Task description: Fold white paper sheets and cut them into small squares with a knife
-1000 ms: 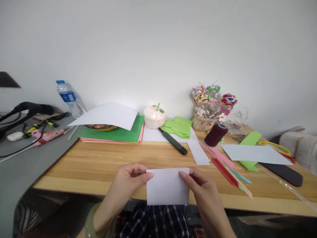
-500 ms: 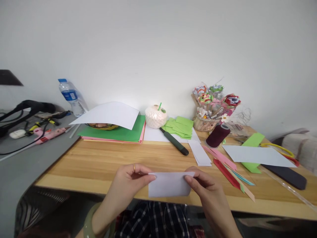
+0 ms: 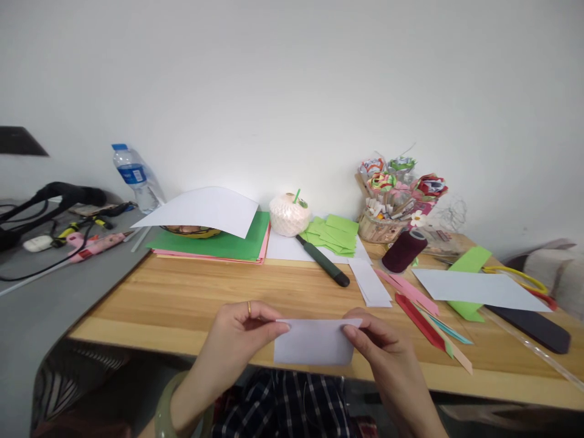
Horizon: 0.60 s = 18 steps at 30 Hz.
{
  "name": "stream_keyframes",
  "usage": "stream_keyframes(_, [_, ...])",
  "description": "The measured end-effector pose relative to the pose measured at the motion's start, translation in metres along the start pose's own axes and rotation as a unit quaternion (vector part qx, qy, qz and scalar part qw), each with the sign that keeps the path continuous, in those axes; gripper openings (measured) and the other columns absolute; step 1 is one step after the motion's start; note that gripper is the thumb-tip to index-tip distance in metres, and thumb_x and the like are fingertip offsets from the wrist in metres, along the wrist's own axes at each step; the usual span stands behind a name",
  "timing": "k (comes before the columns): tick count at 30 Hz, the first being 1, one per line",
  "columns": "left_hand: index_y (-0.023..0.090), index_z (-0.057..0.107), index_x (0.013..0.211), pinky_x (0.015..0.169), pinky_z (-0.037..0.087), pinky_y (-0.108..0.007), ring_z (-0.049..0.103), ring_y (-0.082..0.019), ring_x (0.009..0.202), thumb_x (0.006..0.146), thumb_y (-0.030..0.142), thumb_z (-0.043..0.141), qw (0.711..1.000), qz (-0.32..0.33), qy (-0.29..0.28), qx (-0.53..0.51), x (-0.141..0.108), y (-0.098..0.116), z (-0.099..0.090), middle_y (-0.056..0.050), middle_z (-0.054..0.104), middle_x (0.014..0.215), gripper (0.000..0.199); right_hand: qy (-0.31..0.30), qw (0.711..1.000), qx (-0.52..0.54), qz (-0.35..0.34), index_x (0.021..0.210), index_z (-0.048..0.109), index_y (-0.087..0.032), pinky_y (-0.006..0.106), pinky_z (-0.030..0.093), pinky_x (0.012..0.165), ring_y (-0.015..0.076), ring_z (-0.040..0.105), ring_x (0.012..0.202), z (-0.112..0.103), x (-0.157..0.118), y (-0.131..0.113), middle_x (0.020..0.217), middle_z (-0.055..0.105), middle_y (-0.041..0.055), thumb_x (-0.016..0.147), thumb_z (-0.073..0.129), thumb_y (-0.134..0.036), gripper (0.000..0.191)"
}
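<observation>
Between left hand (image 3: 249,337) and right hand (image 3: 376,344) spans white paper (image 3: 314,342), pinched.

Bare wood (image 3: 168,304) lets a hand pass from the left front corner of the table (image 3: 104,325) to the left hand (image 3: 235,334); it, the right hand (image 3: 387,344) and white sheet (image 3: 314,344) bar the front edge's middle. Paper stack (image 3: 246,240), coconut (image 3: 288,218) and basket (image 3: 379,229) line the back edge; coloured strips (image 3: 418,321) obstruct the right.
</observation>
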<state>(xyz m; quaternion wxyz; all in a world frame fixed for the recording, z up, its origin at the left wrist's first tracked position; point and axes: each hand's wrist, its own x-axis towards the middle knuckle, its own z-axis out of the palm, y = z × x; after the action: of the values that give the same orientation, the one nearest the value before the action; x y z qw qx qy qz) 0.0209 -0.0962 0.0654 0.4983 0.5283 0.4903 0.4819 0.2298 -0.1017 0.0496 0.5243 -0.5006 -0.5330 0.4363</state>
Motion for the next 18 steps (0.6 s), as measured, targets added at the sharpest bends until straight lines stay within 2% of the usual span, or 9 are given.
stream_keyframes(2, [0.017,0.069,0.064,0.061,0.05,-0.026,0.061,-0.016,0.063,0.066,0.028,0.072,0.997,0.065,-0.021,0.022,0.005,-0.001,-0.003,-0.003,0.068,0.066,0.011,-0.016,0.998,-0.021,-0.049,0.063,0.064,-0.02,0.023,0.043,0.054,0.0136,0.053,0.063,-0.003,0.004,0.002,0.066,0.057,0.0006,0.073,0.065,-0.035,0.018])
stream_keyframes(4, [0.018,0.069,0.066,0.065,0.048,-0.027,0.06,-0.015,0.067,0.071,0.026,0.07,0.982,0.171,-0.038,0.071,0.014,-0.003,-0.01,-0.003,0.066,0.069,0.009,-0.053,0.984,-0.082,-0.146,0.07,0.065,-0.022,0.024,0.045,0.058,0.0137,0.056,0.067,-0.009,0.012,0.006,0.07,0.06,0.0008,0.077,0.062,-0.027,0.01])
stream_keyframes(5, [0.019,0.07,0.068,0.066,0.047,-0.026,0.059,-0.014,0.07,0.074,0.025,0.068,0.967,0.226,-0.048,0.103,0.02,-0.006,-0.013,-0.004,0.064,0.072,0.009,-0.077,0.964,-0.137,-0.215,0.075,0.065,-0.022,0.025,0.046,0.062,0.0141,0.056,0.071,-0.013,0.016,0.008,0.073,0.061,0.0014,0.08,0.059,-0.022,0.008])
stream_keyframes(7, [0.02,0.071,0.074,0.065,0.045,-0.025,0.056,-0.014,0.072,0.08,0.026,0.063,0.928,0.319,-0.08,0.174,0.032,-0.014,-0.021,-0.004,0.061,0.075,0.011,-0.124,0.891,-0.26,-0.35,0.085,0.065,-0.021,0.028,0.046,0.068,0.015,0.056,0.078,-0.02,0.026,0.015,0.079,0.062,0.0034,0.083,0.052,-0.014,0.015])
stream_keyframes(9, [0.02,0.071,0.079,0.063,0.042,-0.025,0.053,-0.013,0.072,0.085,0.025,0.057,0.883,0.377,-0.135,0.246,0.042,-0.025,-0.028,-0.004,0.06,0.076,0.016,-0.153,0.823,-0.34,-0.428,0.092,0.063,-0.02,0.03,0.046,0.069,0.0163,0.056,0.081,-0.026,0.034,0.022,0.082,0.064,0.0048,0.085,0.047,-0.01,0.02])
stream_keyframes(12, [0.018,0.069,0.082,0.063,0.04,-0.025,0.05,-0.014,0.071,0.089,0.023,0.05,0.826,0.408,-0.203,0.333,0.048,-0.041,-0.031,-0.005,0.062,0.077,0.021,-0.199,0.767,-0.408,-0.453,0.099,0.062,-0.018,0.032,0.046,0.07,0.0191,0.055,0.088,-0.03,0.037,0.032,0.088,0.066,0.0057,0.088,0.043,-0.012,0.023])
stream_keyframes(15, [0.018,0.068,0.081,0.066,0.04,-0.025,0.051,-0.015,0.076,0.09,0.022,0.046,0.792,0.395,-0.238,0.401,0.048,-0.051,-0.029,-0.004,0.063,0.08,0.024,-0.251,0.717,-0.465,-0.455,0.099,0.062,-0.015,0.033,0.047,0.072,0.0195,0.056,0.088,-0.028,0.036,0.038,0.089,0.066,0.007,0.091,0.036,-0.015,0.027])
stream_keyframes(18, [0.018,0.066,0.082,0.071,0.041,-0.025,0.052,-0.015,0.081,0.091,0.023,0.045,0.784,0.368,-0.264,0.425,0.047,-0.052,-0.028,-0.003,0.064,0.084,0.024,-0.279,0.712,-0.477,-0.433,0.096,0.062,-0.014,0.032,0.049,0.07,0.0182,0.057,0.083,-0.024,0.037,0.039,0.087,0.065,0.0073,0.092,0.033,-0.017,0.029])
